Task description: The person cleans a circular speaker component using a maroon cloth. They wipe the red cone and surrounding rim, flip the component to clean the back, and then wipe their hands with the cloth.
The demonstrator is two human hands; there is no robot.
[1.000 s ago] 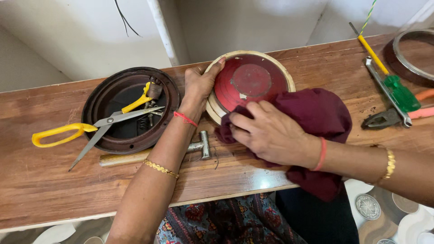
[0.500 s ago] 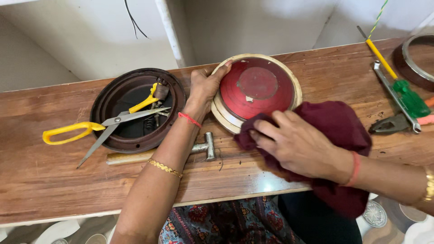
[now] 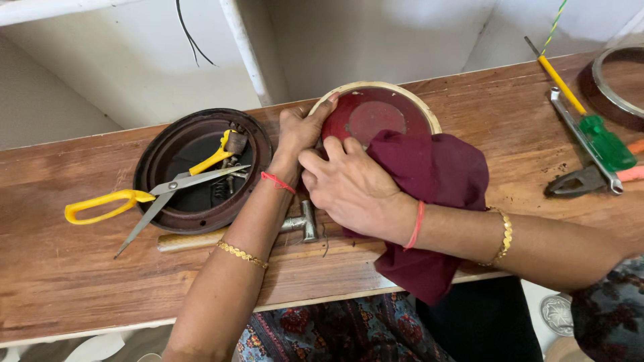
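1. Two bare hands at work on a wooden bench, head view only.
2. Left hand grips the near-left rim of a round red disc with a cream outer ring; fingers curled over the edge, holding it against the bench.
3. Right hand lies palm down, fingers spread and slightly bent, pressing a maroon cloth onto the disc. Cloth covers the disc's right and lower part and hangs over the bench's front edge.
4. Disc sits flat at bench centre, toward the back edge, just right of a dark round pan.
5. Pan holds yellow-handled scissors, blades sticking out over its front rim, plus a few small metal parts; details too small to tell.
6. Hammer with wooden handle lies on the bench in front of the pan, its metal head under the left wrist.
7. Far right, well apart from the hands: green-handled screwdriver, spanner, pliers, yellow-shafted tool, and a metal ring cut off by the frame edge.
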